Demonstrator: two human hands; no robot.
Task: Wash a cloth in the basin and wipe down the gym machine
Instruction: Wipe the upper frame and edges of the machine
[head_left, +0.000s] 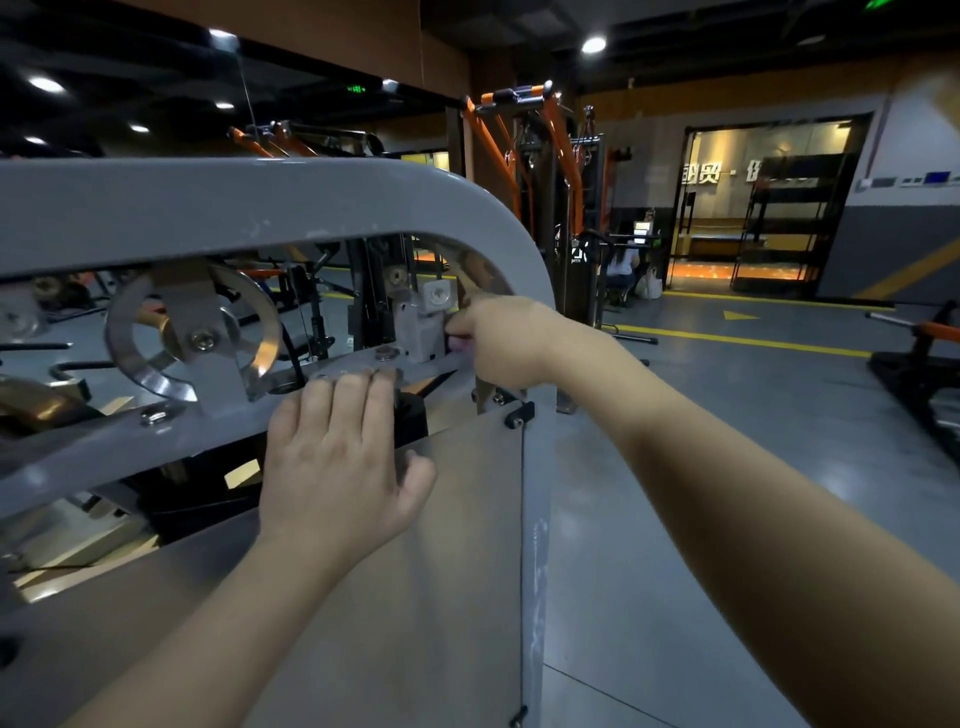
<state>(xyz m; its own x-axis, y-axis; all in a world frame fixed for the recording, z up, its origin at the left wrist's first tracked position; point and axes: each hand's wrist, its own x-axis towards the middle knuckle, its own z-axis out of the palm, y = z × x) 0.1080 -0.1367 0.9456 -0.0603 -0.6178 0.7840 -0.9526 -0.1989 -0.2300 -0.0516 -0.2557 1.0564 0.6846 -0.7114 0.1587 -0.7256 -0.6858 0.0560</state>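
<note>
The gym machine's grey frame (260, 202) fills the left half of the view, with a shiny pulley wheel (156, 332) inside its top opening. My left hand (337, 457) lies flat on the grey crossbar (104, 452), fingers together, holding nothing. My right hand (498, 343) reaches into the opening at the frame's right corner, next to a small grey bracket (421, 322). It is closed around a pinkish cloth (460, 344), of which only a small bit shows below the fingers. No basin is in view.
A translucent shield panel (415, 571) covers the machine's lower part. Orange and black machines (540, 156) stand behind. Grey floor with yellow lines (727, 338) spreads to the right, a black bench (924, 374) at the far right. A seated person (621, 270) is far back by a doorway.
</note>
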